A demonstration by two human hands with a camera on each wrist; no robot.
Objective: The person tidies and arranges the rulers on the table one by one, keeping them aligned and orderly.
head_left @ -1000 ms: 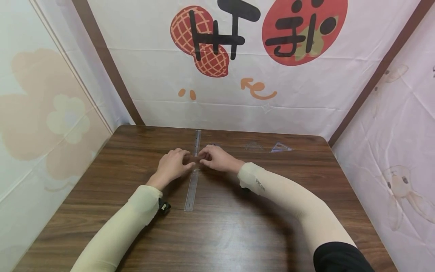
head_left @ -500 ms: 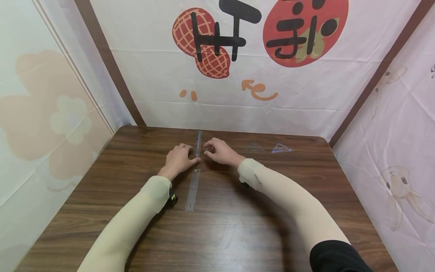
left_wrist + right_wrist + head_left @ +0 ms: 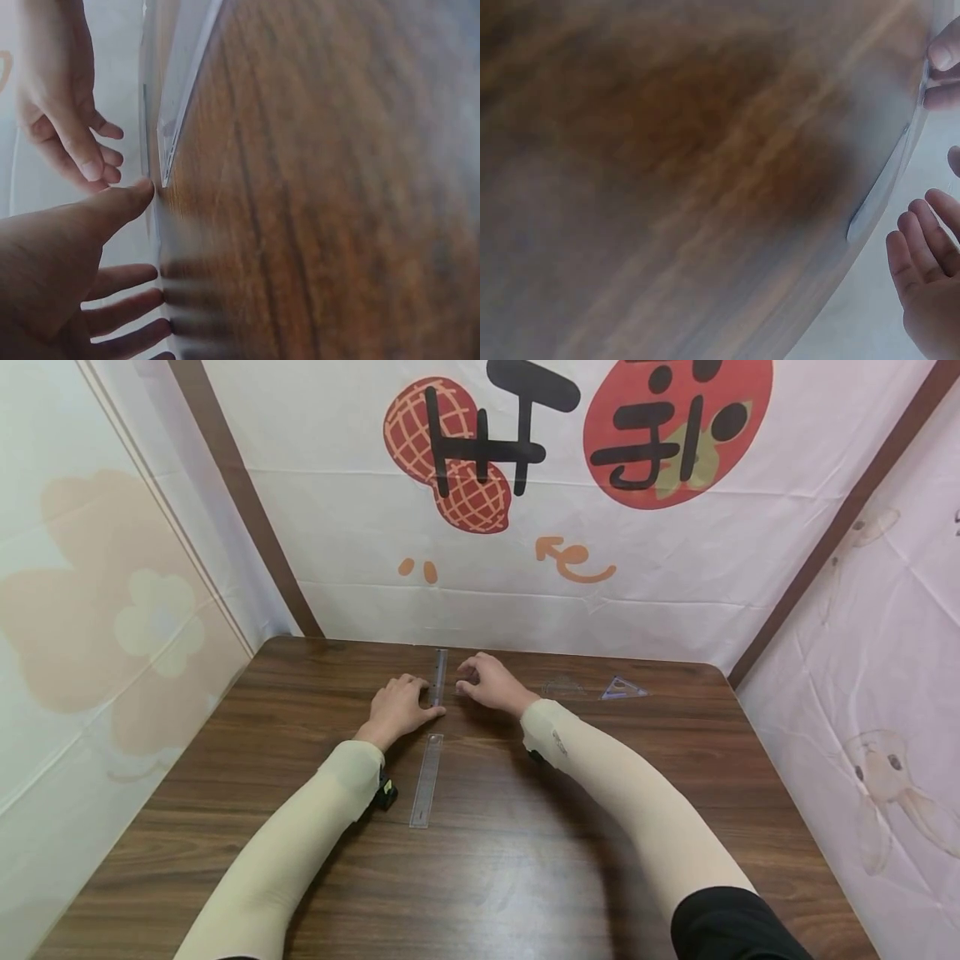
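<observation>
In the head view my left hand [image 3: 397,706] lies beside the far clear ruler [image 3: 440,675]. Its thumb reaches to the ruler's near end, and its fingers point at the left edge. Those fingers look straight and spread in the left wrist view, tips low by the wooden table [image 3: 315,180]. To the right of that ruler hovers my right hand [image 3: 493,683], loosely bent and holding nothing that I can see. A second clear ruler [image 3: 427,781] lies nearer, roughly in line with the first. Beside my right fingers, a thin flat clear piece [image 3: 877,187] shows in the right wrist view, its shape unclear.
Right of my right hand, a clear protractor [image 3: 562,686] and a blue-edged set square [image 3: 622,688] lie along the back of the table. A printed white curtain [image 3: 510,602] hangs behind the far edge, with more curtain on both sides.
My left hand has shifted forward and rightward to the far ruler. My right hand has drawn away from it to the right and back. Both rulers appear unmoved.
</observation>
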